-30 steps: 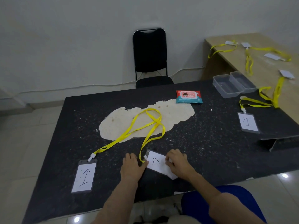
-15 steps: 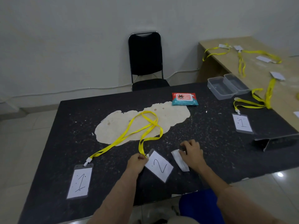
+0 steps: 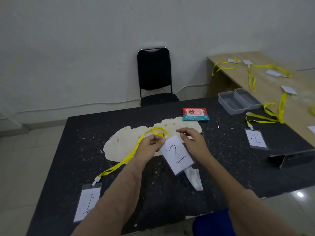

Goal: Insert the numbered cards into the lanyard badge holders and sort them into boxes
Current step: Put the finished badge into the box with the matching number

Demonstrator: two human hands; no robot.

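A badge holder with a card marked 2 point(image 3: 177, 155) hangs tilted just above the black table point(image 3: 221, 167). My left hand point(image 3: 150, 147) pinches its top corner at the clip, where its yellow lanyard point(image 3: 160, 133) is bunched. My right hand point(image 3: 192, 142) is at the holder's upper right edge with bent fingers; whether it grips anything is unclear. A holder marked 1 point(image 3: 88, 203) lies at the near left with its lanyard point(image 3: 126, 159) stretched out. Another holder marked 1 point(image 3: 255, 138) lies at the right. Two clear boxes point(image 3: 233, 103) stand at the far right corner.
A crumpled white tissue point(image 3: 194, 179) lies on the table under the lifted holder. A red wipes packet point(image 3: 195, 114) sits at the back. A black chair point(image 3: 154, 77) stands behind the table. The wooden table point(image 3: 265, 86) at the right carries more lanyards and cards.
My left hand has lifted the holder marked 2 off the table. My right hand left the white tissue on the table and came up to the holder's right edge.
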